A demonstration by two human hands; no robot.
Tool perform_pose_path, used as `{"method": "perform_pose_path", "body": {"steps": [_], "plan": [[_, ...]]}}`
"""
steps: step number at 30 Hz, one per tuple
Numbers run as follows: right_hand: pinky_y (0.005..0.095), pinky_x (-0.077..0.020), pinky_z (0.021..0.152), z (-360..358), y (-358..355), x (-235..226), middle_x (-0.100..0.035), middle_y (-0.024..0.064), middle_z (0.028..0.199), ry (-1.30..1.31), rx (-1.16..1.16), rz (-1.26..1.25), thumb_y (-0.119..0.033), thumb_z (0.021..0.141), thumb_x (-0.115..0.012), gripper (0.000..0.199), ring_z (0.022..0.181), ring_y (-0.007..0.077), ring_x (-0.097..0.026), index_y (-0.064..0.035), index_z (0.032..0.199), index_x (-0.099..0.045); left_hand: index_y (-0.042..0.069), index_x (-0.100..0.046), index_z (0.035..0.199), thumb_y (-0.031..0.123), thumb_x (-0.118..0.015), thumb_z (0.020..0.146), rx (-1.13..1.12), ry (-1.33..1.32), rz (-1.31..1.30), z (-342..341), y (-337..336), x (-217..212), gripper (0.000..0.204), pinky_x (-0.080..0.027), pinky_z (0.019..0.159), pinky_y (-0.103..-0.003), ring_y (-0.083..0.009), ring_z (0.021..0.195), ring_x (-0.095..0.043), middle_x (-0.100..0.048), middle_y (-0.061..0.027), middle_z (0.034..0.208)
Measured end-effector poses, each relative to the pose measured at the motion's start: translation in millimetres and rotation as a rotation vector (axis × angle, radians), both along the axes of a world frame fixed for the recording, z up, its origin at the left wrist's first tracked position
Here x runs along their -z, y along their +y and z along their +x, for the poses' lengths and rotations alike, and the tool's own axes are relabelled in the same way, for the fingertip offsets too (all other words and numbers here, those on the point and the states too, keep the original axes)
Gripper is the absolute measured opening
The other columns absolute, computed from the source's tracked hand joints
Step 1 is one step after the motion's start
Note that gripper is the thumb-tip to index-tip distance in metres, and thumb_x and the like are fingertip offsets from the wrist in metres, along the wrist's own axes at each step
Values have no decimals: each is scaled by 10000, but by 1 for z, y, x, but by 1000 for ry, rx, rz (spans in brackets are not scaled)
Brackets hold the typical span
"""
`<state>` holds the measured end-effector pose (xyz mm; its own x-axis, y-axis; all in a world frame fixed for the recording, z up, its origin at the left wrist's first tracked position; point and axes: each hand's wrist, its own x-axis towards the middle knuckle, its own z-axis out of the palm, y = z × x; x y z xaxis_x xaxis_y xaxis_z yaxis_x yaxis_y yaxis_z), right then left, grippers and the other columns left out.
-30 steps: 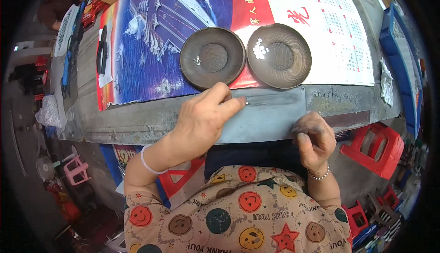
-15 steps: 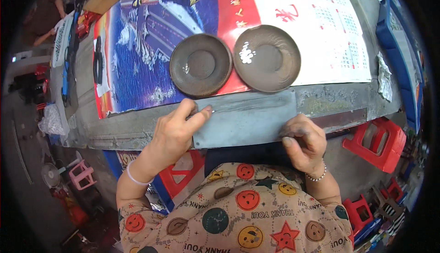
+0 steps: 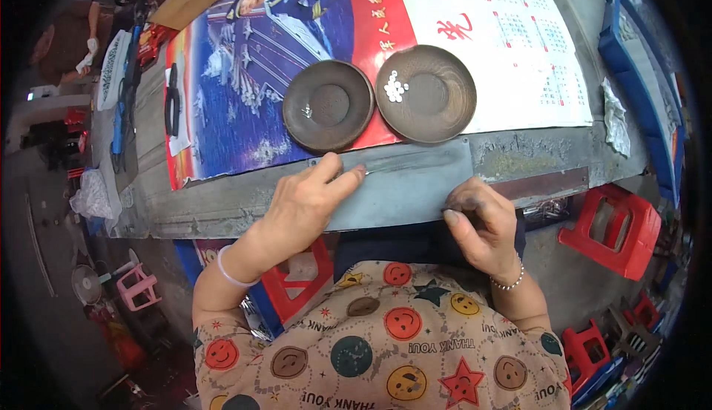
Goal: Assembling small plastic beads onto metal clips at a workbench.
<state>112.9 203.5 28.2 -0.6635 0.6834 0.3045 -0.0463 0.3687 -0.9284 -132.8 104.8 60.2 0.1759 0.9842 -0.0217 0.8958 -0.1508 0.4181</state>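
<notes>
A flat grey slab [image 3: 415,184] lies along the near edge of the workbench. My left hand [image 3: 308,202] presses on its left part, fingertips pinching something small and thin that I cannot make out. My right hand [image 3: 478,221] grips the slab's near right edge, its fingers darkened with grime. Just beyond the slab stand two dark brown round dishes: the left dish [image 3: 328,106] looks nearly bare, the right dish [image 3: 426,94] holds several tiny white pieces.
A large printed poster [image 3: 245,76] and a calendar sheet [image 3: 519,46] cover the grey bench [image 3: 222,202]. Dark pliers [image 3: 172,102] lie at the left. Red plastic stools [image 3: 615,228] stand at the right, a pink stool [image 3: 137,287] lower left, blue trays [image 3: 630,46] far right.
My left hand slid left along the slab and then back toward its middle. My right hand stayed at the slab's near right edge.
</notes>
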Motion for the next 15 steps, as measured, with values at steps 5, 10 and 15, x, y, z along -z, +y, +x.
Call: {"method": "perform_pose_path", "body": {"steps": [5,10,15], "plan": [[337,-475,569,-4,-20,-21,-566,133,739,-74,-132,-22,-45,776,-665,127,625,267,-583,25,793,-560,28,-599,1082,-38,-565,782,-107,-91,43,6,-15,1,309,-482,591,-384,-296,730,-586,-499,-129,832],[352,-469,593,-18,-37,-22,-564,153,792,-56,-236,-57,-50,814,-639,128,667,306,-585,42,854,-560,11,-523,1260,47,-499,938,-463,-1034,-167,39,-47,-14,324,-415,522,-208,-68,617,-501,-614,-75,906],[349,-483,595,-32,-49,-22,-579,162,803,30,-123,-26,-45,807,-644,132,680,313,-596,40,878,-572,12,-435,1322,100,-454,983,-477,-1618,-149,72,-65,-9,351,-372,514,-152,-35,586,-441,-565,-47,848]]}}
